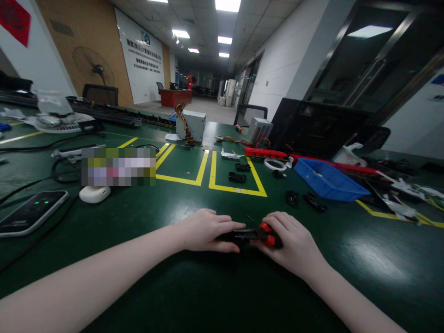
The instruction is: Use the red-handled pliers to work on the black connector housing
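Observation:
My left hand point(211, 231) pinches a small black plastic part point(229, 237) between thumb and fingers, low over the green table. My right hand point(293, 243) is wrapped round red-handled pliers point(267, 234). Their dark jaws point left and meet the near end of the black part; whether they bite on it I cannot make out. A thin metal pin or screw point(250, 218) lies on the table just beyond the hands. Past it lie several black plastic parts, one point(237, 176) inside a yellow taped outline and another point(292, 198) farther right.
A blue tray point(329, 180) stands at the right, near a white ring point(275, 164) and red strips point(265, 153). Metal power-supply boxes point(196, 126) with cables stand at the back. On the left are a phone-like device point(34, 212), a white rounded gadget point(95, 194) and black cables.

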Action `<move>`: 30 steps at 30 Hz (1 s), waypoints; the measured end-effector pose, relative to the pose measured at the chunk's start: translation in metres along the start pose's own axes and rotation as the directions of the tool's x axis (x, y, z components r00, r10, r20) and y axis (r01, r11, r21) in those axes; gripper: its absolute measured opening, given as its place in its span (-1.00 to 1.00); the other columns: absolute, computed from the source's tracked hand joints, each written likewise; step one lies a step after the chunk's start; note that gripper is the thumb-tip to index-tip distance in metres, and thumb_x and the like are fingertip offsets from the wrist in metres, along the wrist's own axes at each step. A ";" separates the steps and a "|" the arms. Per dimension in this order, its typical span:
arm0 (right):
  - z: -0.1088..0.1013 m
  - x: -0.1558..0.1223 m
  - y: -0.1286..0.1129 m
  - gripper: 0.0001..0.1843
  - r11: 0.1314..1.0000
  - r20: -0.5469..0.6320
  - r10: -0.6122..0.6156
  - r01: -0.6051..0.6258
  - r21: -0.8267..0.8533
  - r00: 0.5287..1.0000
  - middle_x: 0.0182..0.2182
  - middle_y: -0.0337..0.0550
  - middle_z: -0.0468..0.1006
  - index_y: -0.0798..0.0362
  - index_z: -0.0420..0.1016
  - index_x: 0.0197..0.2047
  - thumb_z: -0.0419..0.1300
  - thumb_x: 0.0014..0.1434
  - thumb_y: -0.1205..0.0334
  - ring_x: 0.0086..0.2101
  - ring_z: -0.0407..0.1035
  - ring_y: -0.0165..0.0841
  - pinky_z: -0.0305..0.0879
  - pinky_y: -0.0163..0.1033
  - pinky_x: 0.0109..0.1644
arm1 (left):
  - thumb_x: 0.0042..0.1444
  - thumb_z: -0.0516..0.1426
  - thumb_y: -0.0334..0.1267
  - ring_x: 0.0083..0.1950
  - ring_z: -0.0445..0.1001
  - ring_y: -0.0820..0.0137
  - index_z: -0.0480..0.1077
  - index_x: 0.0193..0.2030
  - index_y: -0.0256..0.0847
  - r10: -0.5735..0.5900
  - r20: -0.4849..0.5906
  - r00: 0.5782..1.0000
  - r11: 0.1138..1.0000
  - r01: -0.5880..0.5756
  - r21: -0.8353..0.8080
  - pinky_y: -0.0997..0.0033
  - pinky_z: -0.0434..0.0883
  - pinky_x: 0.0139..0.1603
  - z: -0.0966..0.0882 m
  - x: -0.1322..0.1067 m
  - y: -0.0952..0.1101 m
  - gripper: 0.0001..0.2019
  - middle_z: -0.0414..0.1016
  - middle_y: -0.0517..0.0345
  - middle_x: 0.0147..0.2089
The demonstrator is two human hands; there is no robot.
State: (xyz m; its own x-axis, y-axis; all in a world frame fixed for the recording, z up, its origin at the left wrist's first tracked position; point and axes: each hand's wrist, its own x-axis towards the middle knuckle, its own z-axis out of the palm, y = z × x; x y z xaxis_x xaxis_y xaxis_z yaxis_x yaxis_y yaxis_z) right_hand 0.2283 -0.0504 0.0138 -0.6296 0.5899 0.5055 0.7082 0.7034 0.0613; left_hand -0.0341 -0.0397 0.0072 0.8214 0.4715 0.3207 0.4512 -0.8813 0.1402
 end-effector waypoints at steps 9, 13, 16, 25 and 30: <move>0.002 -0.003 0.004 -0.58 0.997 -0.036 -0.082 0.081 -0.017 0.996 -0.19 0.07 0.49 0.14 0.39 -0.12 0.17 0.19 -0.08 -0.26 0.42 -0.22 0.38 -0.15 -0.24 | 0.28 0.08 0.07 -0.32 0.52 0.35 0.29 0.24 -0.22 0.012 0.009 1.000 1.000 -0.012 0.022 0.42 0.36 -0.34 -0.002 0.000 0.001 -0.48 0.54 0.08 -0.16; 0.004 -0.004 0.004 -0.57 0.996 -0.021 -0.087 0.087 -0.016 0.996 -0.18 0.07 0.49 0.15 0.37 -0.05 0.13 0.23 -0.05 -0.27 0.42 -0.24 0.38 -0.17 -0.25 | 0.28 0.07 0.09 -0.34 0.53 0.35 0.28 0.25 -0.23 0.025 0.019 1.000 0.999 -0.025 0.028 0.42 0.36 -0.35 0.000 0.000 -0.001 -0.46 0.56 0.08 -0.15; 0.004 -0.002 0.003 -0.68 0.997 0.026 -0.081 0.082 -0.009 0.996 -0.29 0.00 0.49 0.09 0.38 -0.18 0.11 0.24 -0.03 -0.34 0.39 -0.27 0.35 -0.18 -0.31 | 0.26 0.08 0.12 -0.33 0.55 0.35 0.32 0.22 -0.24 0.016 0.019 1.000 1.000 -0.016 0.004 0.41 0.38 -0.32 0.002 -0.001 -0.003 -0.44 0.59 0.07 -0.16; 0.004 0.001 0.006 -0.65 0.999 0.076 -0.035 0.032 0.040 0.997 -0.32 -0.05 0.52 0.04 0.40 -0.16 0.08 0.25 -0.09 -0.37 0.40 -0.26 0.33 -0.18 -0.33 | 0.20 0.11 0.20 -0.33 0.58 0.32 0.35 0.19 -0.21 -0.102 0.052 0.993 0.989 0.107 -0.104 0.48 0.31 -0.44 -0.001 0.001 -0.001 -0.40 0.62 0.07 -0.23; 0.004 0.003 0.006 -0.64 0.998 0.090 -0.045 0.041 0.042 0.995 -0.37 -0.07 0.51 0.05 0.39 -0.16 0.09 0.24 -0.09 -0.42 0.38 -0.27 0.29 -0.19 -0.38 | 0.15 0.14 0.21 -0.26 0.60 0.29 0.32 0.20 -0.18 -0.107 0.042 0.993 0.986 0.112 -0.122 0.47 0.34 -0.39 0.002 0.001 0.000 -0.38 0.62 0.07 -0.15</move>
State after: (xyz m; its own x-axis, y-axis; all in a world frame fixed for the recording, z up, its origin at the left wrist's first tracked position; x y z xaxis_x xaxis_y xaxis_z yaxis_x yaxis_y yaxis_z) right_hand 0.2296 -0.0430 0.0123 -0.6871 0.5909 0.4228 0.6676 0.7431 0.0463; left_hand -0.0331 -0.0390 0.0051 0.7822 0.5642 0.2643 0.4941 -0.8202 0.2885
